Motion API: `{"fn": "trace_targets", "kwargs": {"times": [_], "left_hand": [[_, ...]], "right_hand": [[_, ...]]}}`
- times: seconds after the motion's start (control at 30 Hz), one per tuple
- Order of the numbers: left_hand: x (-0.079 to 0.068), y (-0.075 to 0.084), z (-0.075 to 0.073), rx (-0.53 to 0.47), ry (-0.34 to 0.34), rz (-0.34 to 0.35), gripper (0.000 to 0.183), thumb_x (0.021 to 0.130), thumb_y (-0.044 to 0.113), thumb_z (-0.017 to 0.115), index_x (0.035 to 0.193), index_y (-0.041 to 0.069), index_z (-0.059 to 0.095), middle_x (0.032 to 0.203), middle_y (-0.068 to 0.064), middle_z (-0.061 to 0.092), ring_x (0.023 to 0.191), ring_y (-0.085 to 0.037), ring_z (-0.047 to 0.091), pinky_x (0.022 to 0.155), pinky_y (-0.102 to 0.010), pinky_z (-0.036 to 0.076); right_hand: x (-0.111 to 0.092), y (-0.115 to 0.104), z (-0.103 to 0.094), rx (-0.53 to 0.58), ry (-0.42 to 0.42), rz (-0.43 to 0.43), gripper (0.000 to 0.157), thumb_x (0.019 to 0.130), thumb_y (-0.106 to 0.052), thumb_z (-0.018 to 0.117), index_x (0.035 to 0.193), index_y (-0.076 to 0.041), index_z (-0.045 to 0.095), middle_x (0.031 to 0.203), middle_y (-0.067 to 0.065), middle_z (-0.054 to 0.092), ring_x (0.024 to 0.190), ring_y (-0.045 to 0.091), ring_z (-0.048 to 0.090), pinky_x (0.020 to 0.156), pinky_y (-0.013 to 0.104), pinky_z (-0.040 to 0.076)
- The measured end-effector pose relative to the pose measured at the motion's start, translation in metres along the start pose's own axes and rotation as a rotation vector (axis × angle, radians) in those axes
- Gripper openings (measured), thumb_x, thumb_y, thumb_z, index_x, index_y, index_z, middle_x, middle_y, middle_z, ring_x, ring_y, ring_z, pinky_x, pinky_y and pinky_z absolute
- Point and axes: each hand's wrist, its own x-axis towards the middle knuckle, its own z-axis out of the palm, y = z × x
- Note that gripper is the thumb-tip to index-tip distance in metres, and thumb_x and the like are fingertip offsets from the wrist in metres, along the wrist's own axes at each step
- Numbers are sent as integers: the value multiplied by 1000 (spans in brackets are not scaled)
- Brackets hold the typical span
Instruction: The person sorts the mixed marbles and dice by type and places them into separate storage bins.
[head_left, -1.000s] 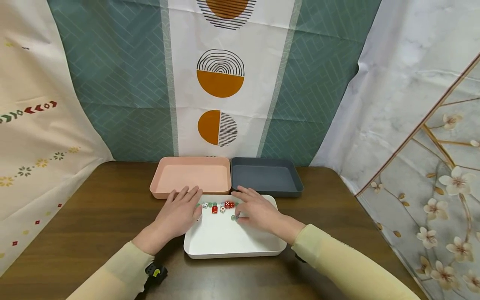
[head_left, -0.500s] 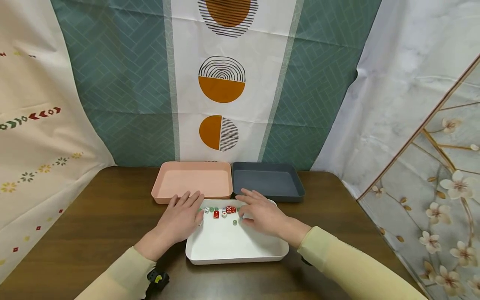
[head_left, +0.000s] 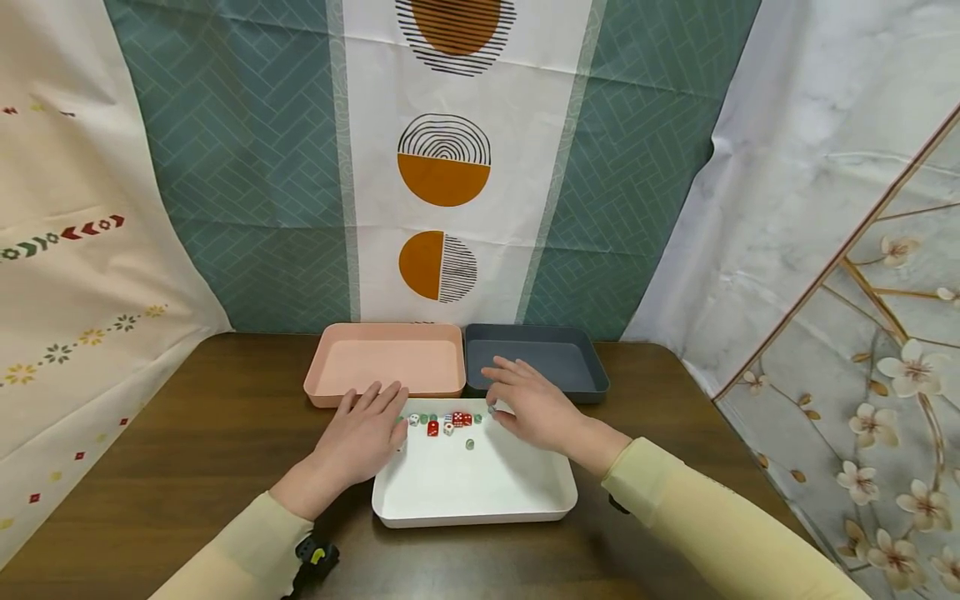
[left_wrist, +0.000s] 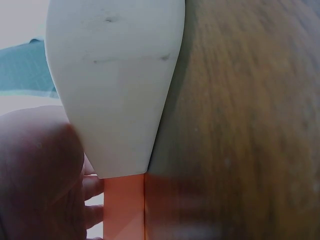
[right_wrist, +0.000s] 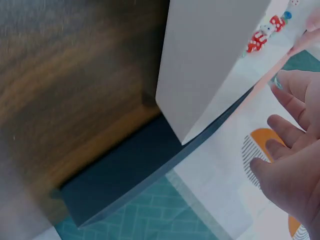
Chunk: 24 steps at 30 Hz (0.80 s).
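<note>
A white tray (head_left: 472,500) holds red dice (head_left: 432,428), white dice (head_left: 448,429) and small green glass marbles, mostly in a loose row along its far side. One marble (head_left: 469,444) lies apart, nearer the tray's middle. My left hand (head_left: 360,437) rests over the tray's left rim with its fingers extended; the thumb covers part of a small pale thing there. Above the tray's far right corner, my right hand (head_left: 536,414) pinches a small green glass marble (right_wrist: 278,83) between thumb and forefinger, the other fingers spread.
Behind the white tray stand a pink tray (head_left: 386,361) at left and a dark blue tray (head_left: 532,360) at right, side by side. All sit on a brown wooden table (head_left: 202,433). Patterned cloths (head_left: 247,167) hang around the back and sides.
My right hand has lifted from the tray's right part and moved right and away from me, taking a marble. One marble stays where the fingers were. The left hand has stayed put.
</note>
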Motion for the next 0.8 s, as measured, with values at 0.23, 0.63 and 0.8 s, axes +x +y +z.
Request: {"fn": "trace_targets", "kwargs": {"times": [0.23,0.63,0.8], "left_hand": [[1,-1,3,-4,-2,-10,61,116,36,50,168,3,45,176,-17,38,163,-46,30,129,-70,19],[0,0,2,-1,6,-5,61,117,35,50,168,2,45,175,-17,39,163,-46,30,129,-71,19],[-2,2,-1,-6,2,-7,60,117,34,50,167,2,45,175,-18,39,163,-47,30,129,-71,19]], "right_hand": [[5,12,-4,-15,-7,44,14,101,-13,84,113,-12,78,160,15,60,161,38,39,132,56,26],[16,43,-12,-60,-46,170,17,104,-15,79,121,-10,78,165,17,53,164,37,33,133,56,22],[22,56,-12,-60,-64,200,18,106,-17,77,122,-10,78,166,18,52,163,39,33,133,57,22]]}}
